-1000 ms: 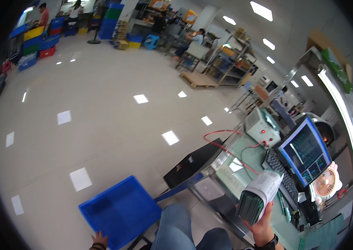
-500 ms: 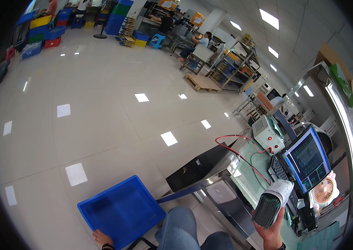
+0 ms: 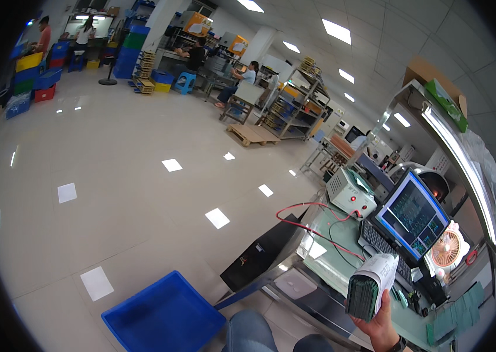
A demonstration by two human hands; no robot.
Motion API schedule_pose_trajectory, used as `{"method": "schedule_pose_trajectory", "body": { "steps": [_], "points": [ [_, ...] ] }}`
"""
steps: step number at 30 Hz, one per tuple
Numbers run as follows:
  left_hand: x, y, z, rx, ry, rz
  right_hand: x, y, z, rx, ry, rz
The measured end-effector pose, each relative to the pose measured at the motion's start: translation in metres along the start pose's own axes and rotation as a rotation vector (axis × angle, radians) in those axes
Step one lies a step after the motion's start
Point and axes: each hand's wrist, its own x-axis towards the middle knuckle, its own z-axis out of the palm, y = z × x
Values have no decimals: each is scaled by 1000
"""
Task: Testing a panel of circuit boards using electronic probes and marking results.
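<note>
My right hand (image 3: 381,328) holds up a bundle of thin dark green boards, probably circuit boards (image 3: 363,298), with white paper (image 3: 379,268) wrapped round it. The fingers are closed about its lower end, over the front part of the bench. An empty-looking blue plastic bin (image 3: 163,314) lies to the left of my knees, its lower edge cut off by the picture. My left hand is out of view. More green boards (image 3: 458,317) lie spread at the right of the bench.
On the bench (image 3: 333,226) stand a monitor (image 3: 413,214), a keyboard (image 3: 377,237), a pale boxy device (image 3: 350,193) with a red cable (image 3: 283,209), and a small fan (image 3: 447,246). Beneath its left end is a black case (image 3: 260,255). Several people sit or stand farther off.
My left hand was at the blue bin's near edge and has left the view. The view has shifted, so the scene sits lower and farther left. The right hand still holds the bundle.
</note>
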Motion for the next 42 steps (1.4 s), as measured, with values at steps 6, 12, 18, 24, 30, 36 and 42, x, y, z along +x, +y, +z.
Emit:
{"method": "schedule_pose_trajectory", "body": {
  "steps": [6, 12, 18, 24, 30, 36, 42],
  "points": [
    [-3, -51, -18, 43, -158, -33, 0, -3, -4, 5, 17, -28],
    [4, -105, -49, 42, -257, -123, -1, 1, 9, -82, 42, -80],
    [5, -70, -16, 15, -64, 95, -7, 1, 14, -108, 33, -92],
    [-6, -13, 22, -119, -591, 547, -15, -4, -15, -57, 111, -5],
    [-8, 77, -9, -155, -658, 644, -20, -21, -17, 27, 85, -25],
    [-60, 145, -55, -206, -663, 639, -35, -52, -69, 121, 123, -120],
    [-169, 247, -123, -216, -727, 765, -63, -119, -132, -103, 201, -266]
  ]
}}
